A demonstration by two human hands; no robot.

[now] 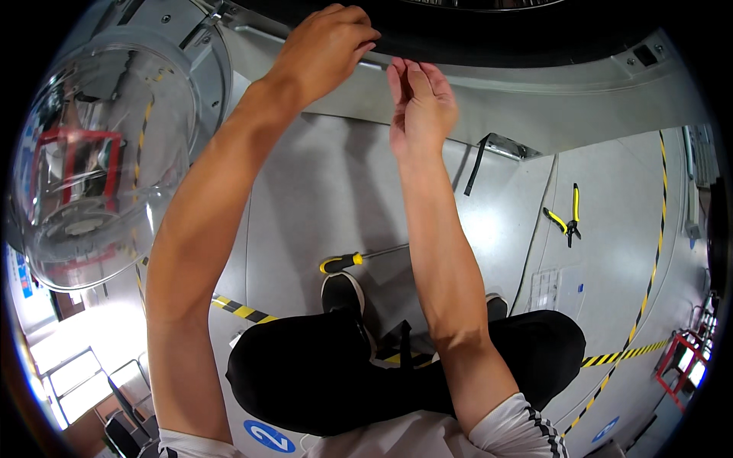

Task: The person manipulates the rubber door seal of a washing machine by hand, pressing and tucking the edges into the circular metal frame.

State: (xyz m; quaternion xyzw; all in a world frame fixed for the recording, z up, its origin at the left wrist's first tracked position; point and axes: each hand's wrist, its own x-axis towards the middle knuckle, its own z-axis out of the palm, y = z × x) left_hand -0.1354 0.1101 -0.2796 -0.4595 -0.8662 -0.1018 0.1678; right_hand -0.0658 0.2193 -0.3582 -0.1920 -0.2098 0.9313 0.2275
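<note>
Crosswise black rim, left hand and right hand alongside (fingers curled, grip unclear)

Grey floor of the room around me, smooth and softly reflective; black-and-yellow striped tape crosses at right, and round blue markers lie flat. Far right, a red tubular frame; lower left, thin rails against glaring white light.

Two hands are showing; we're counting one black rim; one screwdriver; one pair of pliers; two shoes; one clear dome.
</note>
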